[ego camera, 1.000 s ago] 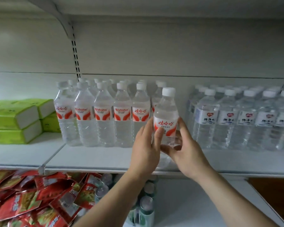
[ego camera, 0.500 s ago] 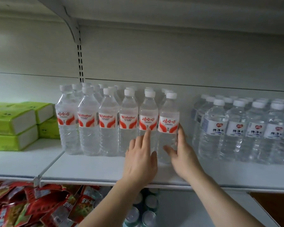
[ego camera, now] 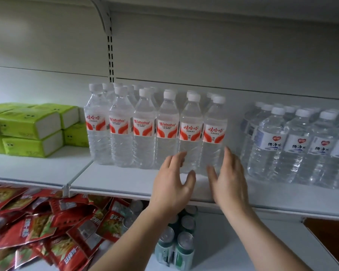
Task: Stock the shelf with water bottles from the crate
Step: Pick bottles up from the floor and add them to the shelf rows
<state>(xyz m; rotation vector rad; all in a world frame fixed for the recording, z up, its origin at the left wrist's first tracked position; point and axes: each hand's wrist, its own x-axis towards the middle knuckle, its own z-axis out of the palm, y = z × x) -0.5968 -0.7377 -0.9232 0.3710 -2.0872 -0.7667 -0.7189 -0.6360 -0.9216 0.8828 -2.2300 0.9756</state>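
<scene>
Both hands, left hand (ego camera: 171,184) and right hand (ego camera: 228,178), hover open and empty just in front of the rightmost red-label bottle (ego camera: 213,133), which stands upright on the shelf (ego camera: 114,180) at 12 o'clock. Placement looks finished; next means fetching another bottle from the crate, which is out of view.

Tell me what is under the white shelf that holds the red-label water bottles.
Under the white metal shelf lie red foil snack packets at left and green-white drink cans at centre. Both forearms cover part of the cans; the back is hidden.
</scene>
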